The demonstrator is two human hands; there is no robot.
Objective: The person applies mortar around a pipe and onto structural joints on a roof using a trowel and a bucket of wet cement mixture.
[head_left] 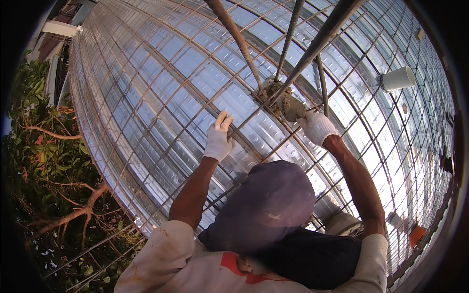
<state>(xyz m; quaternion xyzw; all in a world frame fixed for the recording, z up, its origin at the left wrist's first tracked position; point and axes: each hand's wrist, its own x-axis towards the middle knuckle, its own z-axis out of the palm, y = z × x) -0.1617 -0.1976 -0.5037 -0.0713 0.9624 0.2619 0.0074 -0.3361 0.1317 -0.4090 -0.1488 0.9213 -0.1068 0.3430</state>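
The person's left hand, in a white glove, is on the near left side of a grey lump, well apart from it. Its fingers are stretched out and rest over the grid of thin rods; they are not closed around any object that I can see.

The right hand, also in a white glove, is on the right of the lump. Its fingertips touch the near right end of this lump, where the surface looks smooth and wet. Whether the fingers are clamped on it or only lie against it, I cannot tell, because the back of the glove covers the grip.

The lump lies on the grid, in the far half of the scene, between the low ends of four thick bars. Under the grid there is a shiny metal sheet with small raised marks. To the far right, a white pipe stands out from the sheet. To the near right there is a small orange piece. Dark cloth is between the forearms, and green leaves with a bare branch are at the left.
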